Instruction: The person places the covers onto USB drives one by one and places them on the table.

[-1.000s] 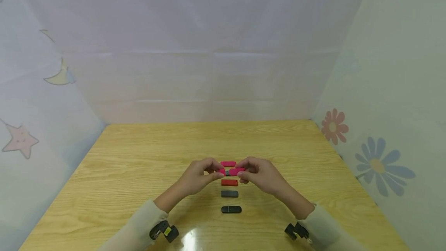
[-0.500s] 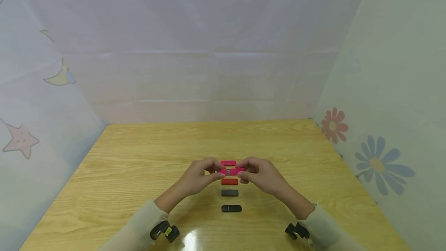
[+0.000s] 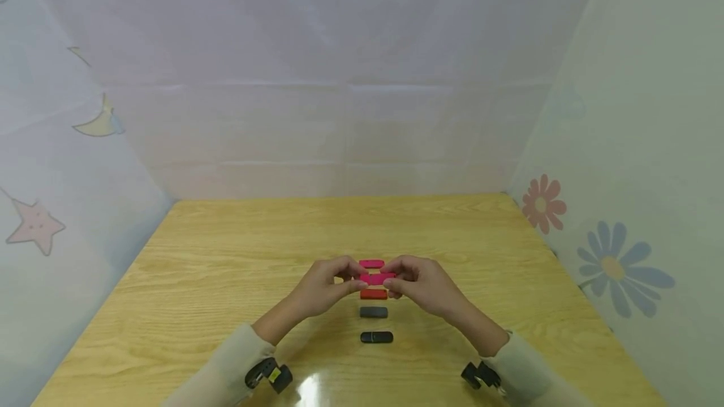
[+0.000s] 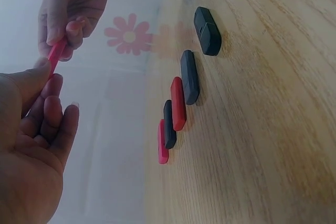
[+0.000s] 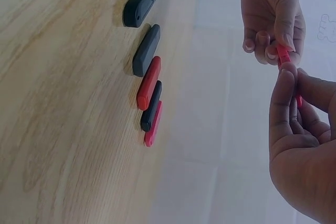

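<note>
Both hands meet around a pink USB flash drive (image 3: 376, 279), held up above the table. My left hand (image 3: 323, 284) pinches its capped left end between thumb and fingers. The opposite end is pinched by my right hand (image 3: 425, 285). Cap and body now meet, with no metal plug showing between them. Under the hands lies a row of flash drives: a black one (image 3: 376, 337) nearest me, then a grey one (image 3: 374, 312), a red one (image 3: 373, 294), a slim black one (image 4: 169, 124) hidden in the head view, and another pink one (image 3: 371, 264) farthest away.
The wooden table (image 3: 226, 237) reaches back to a pale cloth wall (image 3: 339, 143). Side walls carry printed flowers (image 3: 613, 269) and a star (image 3: 36, 226). Small black cameras (image 3: 270, 375) are strapped to both wrists.
The metal plug that showed between the pink cap and body is now covered; the two parts have come together as the hands drew slightly closer. The row on the table stays put.
</note>
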`<state>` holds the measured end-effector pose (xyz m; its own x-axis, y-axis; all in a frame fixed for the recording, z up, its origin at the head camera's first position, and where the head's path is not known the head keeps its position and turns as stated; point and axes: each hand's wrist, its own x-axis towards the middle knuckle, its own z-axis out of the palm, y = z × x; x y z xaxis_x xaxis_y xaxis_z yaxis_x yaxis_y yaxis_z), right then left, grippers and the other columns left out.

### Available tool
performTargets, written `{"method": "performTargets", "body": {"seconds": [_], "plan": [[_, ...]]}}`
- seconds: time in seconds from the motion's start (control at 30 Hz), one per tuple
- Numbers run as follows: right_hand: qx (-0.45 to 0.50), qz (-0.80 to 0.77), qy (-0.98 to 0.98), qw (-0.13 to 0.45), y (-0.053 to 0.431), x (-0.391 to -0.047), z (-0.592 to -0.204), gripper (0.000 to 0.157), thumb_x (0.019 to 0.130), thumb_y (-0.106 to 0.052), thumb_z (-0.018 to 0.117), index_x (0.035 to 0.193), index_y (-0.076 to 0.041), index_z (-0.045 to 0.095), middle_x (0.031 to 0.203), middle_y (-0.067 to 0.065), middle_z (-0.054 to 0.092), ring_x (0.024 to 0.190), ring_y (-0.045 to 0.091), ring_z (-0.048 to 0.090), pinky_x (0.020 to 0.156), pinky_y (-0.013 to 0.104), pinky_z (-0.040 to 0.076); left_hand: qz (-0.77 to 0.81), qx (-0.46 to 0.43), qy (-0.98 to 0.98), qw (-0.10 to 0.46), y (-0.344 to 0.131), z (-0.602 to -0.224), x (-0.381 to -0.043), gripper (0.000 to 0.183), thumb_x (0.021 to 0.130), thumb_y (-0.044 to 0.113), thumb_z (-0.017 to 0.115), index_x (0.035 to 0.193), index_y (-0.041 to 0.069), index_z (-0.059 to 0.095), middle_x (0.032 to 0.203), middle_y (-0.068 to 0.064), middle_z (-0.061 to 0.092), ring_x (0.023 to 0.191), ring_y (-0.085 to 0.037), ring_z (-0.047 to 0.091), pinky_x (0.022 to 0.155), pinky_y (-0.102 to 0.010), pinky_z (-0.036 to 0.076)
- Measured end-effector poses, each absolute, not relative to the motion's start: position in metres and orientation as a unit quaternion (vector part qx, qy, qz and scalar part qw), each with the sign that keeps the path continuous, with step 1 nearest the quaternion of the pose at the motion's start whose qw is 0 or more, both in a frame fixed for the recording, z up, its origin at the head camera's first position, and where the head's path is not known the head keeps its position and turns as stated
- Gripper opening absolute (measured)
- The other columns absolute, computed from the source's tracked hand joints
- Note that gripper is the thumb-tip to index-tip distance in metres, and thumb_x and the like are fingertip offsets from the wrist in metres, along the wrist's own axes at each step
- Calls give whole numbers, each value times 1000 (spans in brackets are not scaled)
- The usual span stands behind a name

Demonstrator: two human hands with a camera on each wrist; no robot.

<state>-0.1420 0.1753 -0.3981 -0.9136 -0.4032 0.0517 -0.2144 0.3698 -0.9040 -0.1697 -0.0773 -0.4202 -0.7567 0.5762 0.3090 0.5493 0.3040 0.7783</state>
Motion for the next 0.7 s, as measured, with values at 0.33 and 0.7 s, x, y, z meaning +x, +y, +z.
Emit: {"method": "performTargets", "body": {"seconds": [0.33,0.7], "plan": [[-194,-537,816,85,174,-142,-400,25,98,-19,69,116,-2,68,88,14,73,78,21,71,71,30,58,479,352,804,24,-76,-418,-171,14,95,21,72,107,13,72,98,4,73,89,-9,67,83,-28,56],[-191,-545,812,83,167,-141,-402,21,99,-13,67,113,2,67,81,8,72,74,25,71,71,42,60,478,359,802,17,-74,-416,-170,12,94,17,72,105,11,72,91,4,72,81,-5,64,72,-25,55]]}}
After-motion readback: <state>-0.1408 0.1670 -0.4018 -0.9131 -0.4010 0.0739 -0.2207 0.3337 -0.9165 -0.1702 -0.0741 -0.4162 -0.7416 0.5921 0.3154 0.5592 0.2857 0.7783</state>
